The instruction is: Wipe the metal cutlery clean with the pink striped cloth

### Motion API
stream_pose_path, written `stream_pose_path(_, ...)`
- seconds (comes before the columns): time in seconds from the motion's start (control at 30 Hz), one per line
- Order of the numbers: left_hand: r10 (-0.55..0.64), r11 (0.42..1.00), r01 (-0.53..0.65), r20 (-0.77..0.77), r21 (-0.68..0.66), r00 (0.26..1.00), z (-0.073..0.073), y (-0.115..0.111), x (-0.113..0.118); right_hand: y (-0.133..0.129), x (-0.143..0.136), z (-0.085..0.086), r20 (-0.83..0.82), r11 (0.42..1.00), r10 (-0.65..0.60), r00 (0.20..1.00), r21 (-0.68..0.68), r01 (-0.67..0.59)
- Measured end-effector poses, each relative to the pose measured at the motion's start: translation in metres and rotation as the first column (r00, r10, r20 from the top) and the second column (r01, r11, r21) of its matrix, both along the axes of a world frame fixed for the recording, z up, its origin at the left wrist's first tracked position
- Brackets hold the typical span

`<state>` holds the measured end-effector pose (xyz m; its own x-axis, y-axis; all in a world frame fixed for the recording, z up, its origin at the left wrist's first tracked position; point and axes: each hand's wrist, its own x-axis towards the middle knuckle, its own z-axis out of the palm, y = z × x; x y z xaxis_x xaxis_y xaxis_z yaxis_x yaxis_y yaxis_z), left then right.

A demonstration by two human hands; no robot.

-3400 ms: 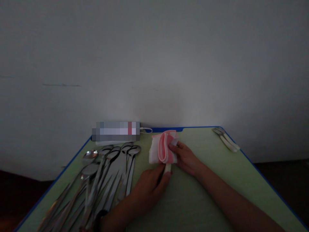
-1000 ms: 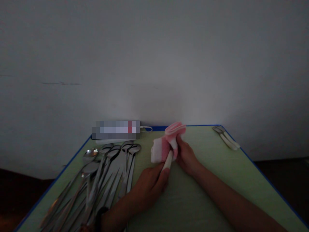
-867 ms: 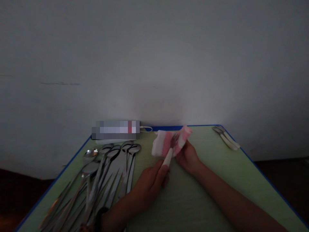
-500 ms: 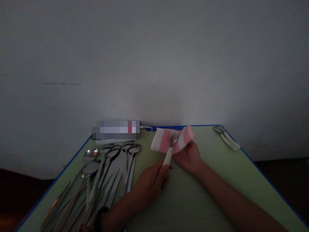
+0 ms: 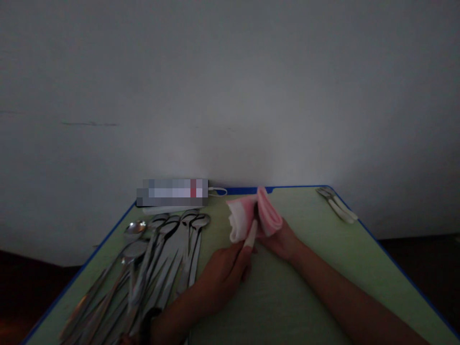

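Note:
My left hand [image 5: 228, 268] is closed round the pale handle of a fork [image 5: 252, 233], which points away from me. The fork's tines are hidden inside a pink-and-white striped cloth [image 5: 241, 216]. My right hand [image 5: 282, 241] holds that cloth from below and the right, folded up around the fork's head; most of its fingers are behind the cloth. To the left of my left hand lies a spread of metal spoons [image 5: 168, 227] and knives [image 5: 170, 278].
Two pale-handled forks [image 5: 338, 206] lie at the table's back right. A device with a blurred screen [image 5: 172, 193] and a white cable [image 5: 218, 191] stands at the back left. The green table [image 5: 287, 306] has a blue edge and meets a grey wall [image 5: 230, 96].
The cloth, spread open beneath the fork's tines before, is now folded over them by my right hand. My left hand keeps its grip and has hardly moved.

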<state>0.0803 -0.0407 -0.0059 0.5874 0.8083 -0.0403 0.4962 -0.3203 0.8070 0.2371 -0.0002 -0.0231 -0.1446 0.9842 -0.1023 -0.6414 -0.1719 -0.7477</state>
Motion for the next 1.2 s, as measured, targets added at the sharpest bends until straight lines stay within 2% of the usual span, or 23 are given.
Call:
stream_pose_path(0.07,-0.009,1.0,0.009,-0.031,0.018,0.999,-0.0012,-0.0001,0.0007,-0.0005,-0.0021,-0.0006,-0.011,0.999,0.049,0.999,-0.003,-0.049)
stream_pose_path(0.33,-0.015,0.999,0.015,-0.011,0.041,1.0,-0.0041,-0.0006,0.0019,-0.0016,-0.0028,-0.0011,0.002,0.997,0.074,0.997,0.028,-0.074)
stream_pose_path(0.57,-0.014,1.0,0.014,-0.025,0.027,1.0,0.0009,-0.0012,0.0014,0.0042,-0.0055,-0.0058,-0.009,0.999,-0.026,1.0,-0.046,0.026)
stream_pose_path(0.7,-0.011,0.999,0.012,-0.043,0.03,0.999,0.0004,-0.0011,0.0016,0.0052,-0.0058,-0.0066,-0.044,0.998,-0.002,0.999,-0.056,0.0)
stream_pose_path(1.0,-0.025,1.0,0.026,-0.07,0.015,0.997,-0.0013,-0.0004,0.0012,-0.0013,-0.0043,-0.0018,0.049,0.999,0.052,0.997,0.007,-0.052)
stream_pose_path(1.13,-0.01,1.0,0.01,-0.048,-0.007,0.999,-0.0012,-0.0004,0.0013,-0.0005,-0.0043,-0.0015,0.038,0.996,0.081,0.996,0.023,-0.082)
stream_pose_path(1.2,0.012,0.999,-0.012,-0.004,-0.041,1.0,-0.0012,-0.0003,0.0015,0.0008,-0.0042,-0.0008,0.003,0.999,0.054,0.999,-0.002,-0.054)
